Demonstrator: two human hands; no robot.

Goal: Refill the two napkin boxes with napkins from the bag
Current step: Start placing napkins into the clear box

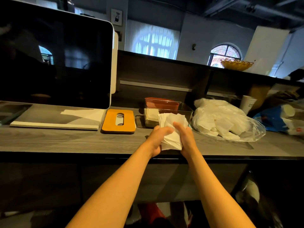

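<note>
- At the far left of the grey wooden bench (65,140) stands a large dark screen (54,63) on a white base.
- Just right of that base lies a flat orange lid (118,121) with a slot in its middle.
- Right of the lid, a clear napkin box (167,112) stands open, with white napkins at its bottom and a brown box (162,103) just behind it.
- Near the bench's front edge, the left hand (158,137) and right hand (185,137) hold a stack of napkins (171,129) between them, fingers curled round its two sides, just in front of the clear box.
- Right of the hands lies a clear plastic bag (227,120) of white napkins.
- Behind the bag stands a white paper cup (247,103).
- On the far ledge sits a yellow wicker basket (236,65).
</note>
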